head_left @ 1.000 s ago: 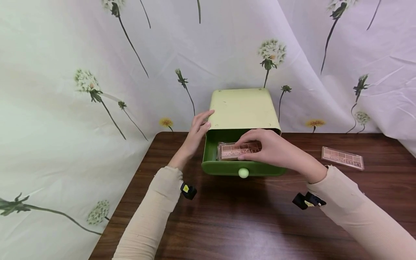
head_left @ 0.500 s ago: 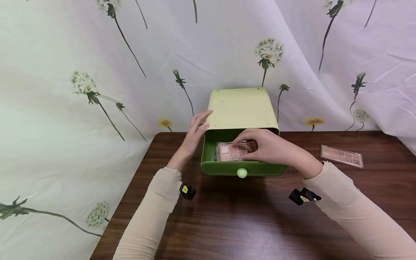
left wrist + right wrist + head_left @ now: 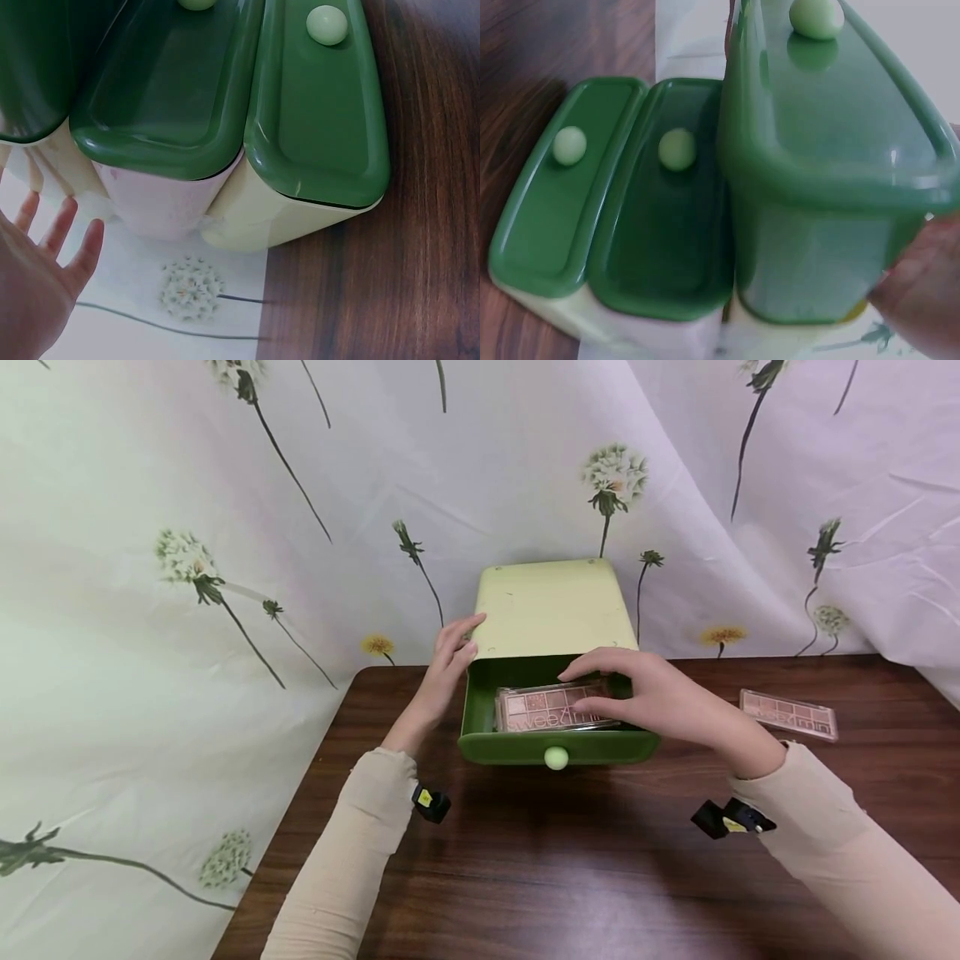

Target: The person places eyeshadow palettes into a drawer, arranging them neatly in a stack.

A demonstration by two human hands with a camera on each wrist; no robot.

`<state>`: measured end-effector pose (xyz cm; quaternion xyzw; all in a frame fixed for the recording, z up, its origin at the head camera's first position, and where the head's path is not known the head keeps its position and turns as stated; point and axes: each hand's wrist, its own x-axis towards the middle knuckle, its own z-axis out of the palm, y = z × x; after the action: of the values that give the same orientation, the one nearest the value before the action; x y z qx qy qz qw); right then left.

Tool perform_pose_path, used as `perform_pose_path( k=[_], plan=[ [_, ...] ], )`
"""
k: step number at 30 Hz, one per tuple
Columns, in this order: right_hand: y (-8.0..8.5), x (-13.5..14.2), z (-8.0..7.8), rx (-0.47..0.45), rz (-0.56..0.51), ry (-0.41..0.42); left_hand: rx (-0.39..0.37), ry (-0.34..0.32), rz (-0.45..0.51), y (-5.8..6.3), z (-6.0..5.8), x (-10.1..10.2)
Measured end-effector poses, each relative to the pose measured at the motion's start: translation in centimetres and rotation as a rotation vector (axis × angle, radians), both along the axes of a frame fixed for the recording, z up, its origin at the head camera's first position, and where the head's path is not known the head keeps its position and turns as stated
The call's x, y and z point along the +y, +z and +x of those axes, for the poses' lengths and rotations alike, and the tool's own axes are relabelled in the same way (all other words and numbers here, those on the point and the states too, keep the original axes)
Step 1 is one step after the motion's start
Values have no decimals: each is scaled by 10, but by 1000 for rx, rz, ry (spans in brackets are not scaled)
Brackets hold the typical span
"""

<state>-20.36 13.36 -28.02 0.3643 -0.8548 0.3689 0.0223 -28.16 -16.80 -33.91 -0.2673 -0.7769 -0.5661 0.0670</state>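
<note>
A stacked drawer unit with a pale yellow top (image 3: pixel 555 610) stands against the cloth. Its green top drawer (image 3: pixel 487 747) is pulled out, and an eyeshadow palette (image 3: pixel 536 710) with a clear lid lies inside it. Over the palette's right part is my right hand (image 3: pixel 652 693), thumb and fingers spread apart, the thumb overlapping the lid. My left hand (image 3: pixel 447 672) rests at the unit's upper left side, fingertips at the top's edge. In the left wrist view its fingers (image 3: pixel 56 229) are extended beside the unit. The right wrist view shows the right hand (image 3: pixel 926 289) only partly.
A second eyeshadow palette (image 3: pixel 787 716) lies on the dark wooden table (image 3: pixel 525 868) at the right. Below the pulled-out drawer are two closed green drawers (image 3: pixel 667 240) with round pale knobs. A flower-print cloth (image 3: pixel 322 460) hangs behind and to the left.
My right hand's fingers have parted from the palette and shifted right, leaving more of its lid showing. The left hand has stayed at the unit's side. The head view has shifted slightly.
</note>
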Motion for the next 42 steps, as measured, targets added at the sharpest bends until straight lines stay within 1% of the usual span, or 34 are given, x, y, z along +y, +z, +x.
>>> perform_pose_path(
  k=[2,6,9,13,16,18,23,25,28,29,31,33,37,40,41,42],
  plan=[
    [-1,9,3,47,-51,-24,4,7,-6,1,0,0],
    [-5,26,8,178,-152,-61,7,14,-9,2,1,-1],
    [-8,39,9,242,-189,-93,9,12,-4,2,0,-1],
    [-10,57,9,269,-206,-144,7,12,1,3,0,-1],
    [-14,71,9,296,-222,-169,-6,11,5,6,3,0],
    [-18,80,9,305,-232,-187,-20,12,1,13,11,1],
    [-29,104,10,283,-237,-256,-40,9,-9,30,27,4],
    [-34,115,9,289,-229,-282,-39,6,-6,28,24,3],
    [-41,130,8,321,-207,-330,-30,11,-5,17,15,0],
    [-44,135,8,317,-203,-351,-29,14,-8,13,11,-1],
    [-48,145,9,275,-192,-403,-24,17,-7,5,3,-3],
    [-51,154,9,220,-182,-447,-17,19,-8,2,1,-3],
    [-58,170,11,103,-150,-535,-12,15,-5,1,-1,-3],
    [-66,178,10,60,-129,-585,-25,12,-3,3,1,-1],
    [-69,180,10,53,-124,-598,-31,11,-1,5,3,-1],
    [-72,183,8,46,-126,-606,-36,8,1,9,7,0]
  ],
)
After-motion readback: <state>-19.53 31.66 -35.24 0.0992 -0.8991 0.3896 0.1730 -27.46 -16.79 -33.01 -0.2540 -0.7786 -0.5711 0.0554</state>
